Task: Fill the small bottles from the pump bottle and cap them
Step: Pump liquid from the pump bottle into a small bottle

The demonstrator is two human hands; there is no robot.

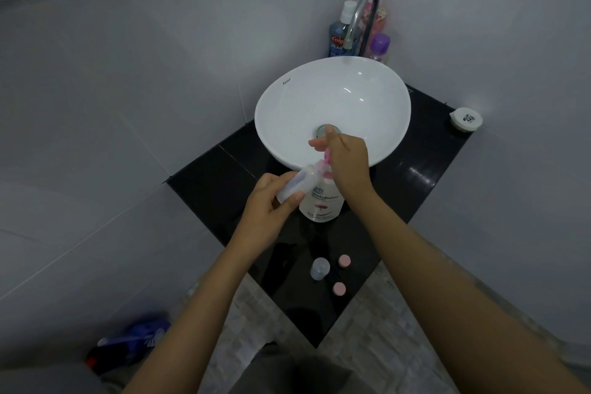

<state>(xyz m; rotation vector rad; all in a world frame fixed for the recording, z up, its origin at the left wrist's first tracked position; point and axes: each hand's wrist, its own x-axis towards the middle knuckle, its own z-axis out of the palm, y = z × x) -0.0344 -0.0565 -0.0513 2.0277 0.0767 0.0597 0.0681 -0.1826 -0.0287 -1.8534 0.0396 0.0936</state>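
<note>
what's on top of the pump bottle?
The right hand rests on the pump bottle, covering its pink pump head; only a pink sliver shows, meeting the small bottle in the left hand.

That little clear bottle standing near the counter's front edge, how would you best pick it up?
Take the clear bottle by its round body, below the narrower open neck, coming from its left side. It stands upright and uncapped, so a side hold should keep it level, and the two pink caps lie to its right.
</note>
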